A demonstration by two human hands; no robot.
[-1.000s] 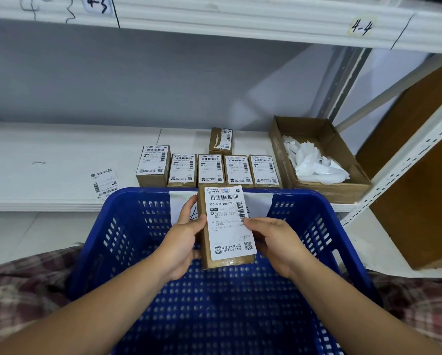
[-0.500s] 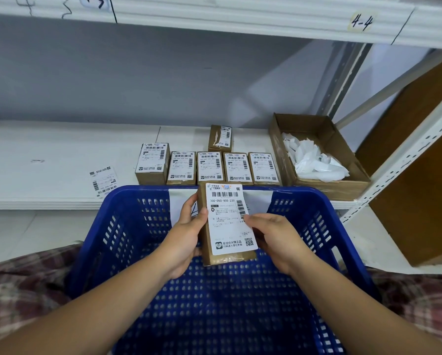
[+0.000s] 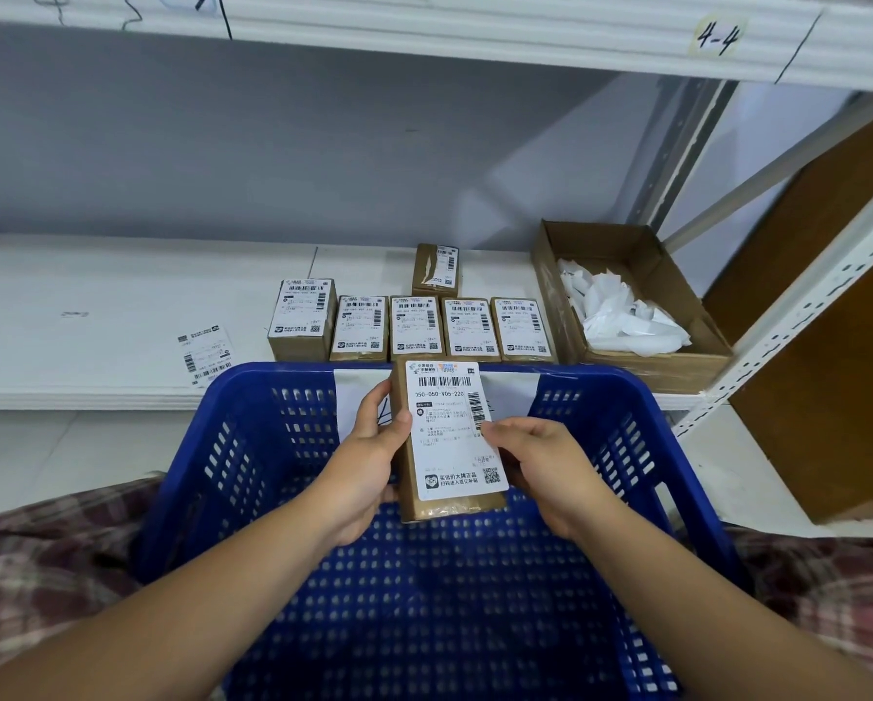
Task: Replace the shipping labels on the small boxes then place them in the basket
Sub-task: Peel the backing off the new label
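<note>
A small brown box [image 3: 427,504] with a white shipping label [image 3: 452,427] on top is held above the blue basket [image 3: 252,447]. My left hand [image 3: 371,457] grips its left side, thumb on the label's edge. My right hand [image 3: 535,460] pinches the label's right edge. On the white shelf [image 3: 95,306] behind the basket stands a row of several labelled boxes [image 3: 414,326], with one more box [image 3: 435,269] behind them.
A loose label [image 3: 206,354] lies on the shelf to the left. An open cardboard box [image 3: 642,364] with crumpled white label backings [image 3: 621,316] sits at the right. A white slotted rack post [image 3: 798,316] and a brown panel [image 3: 839,346] stand further right. Plaid fabric [image 3: 45,559] flanks the basket.
The box and both hands have stayed almost in place over the basket. The view has shifted slightly.
</note>
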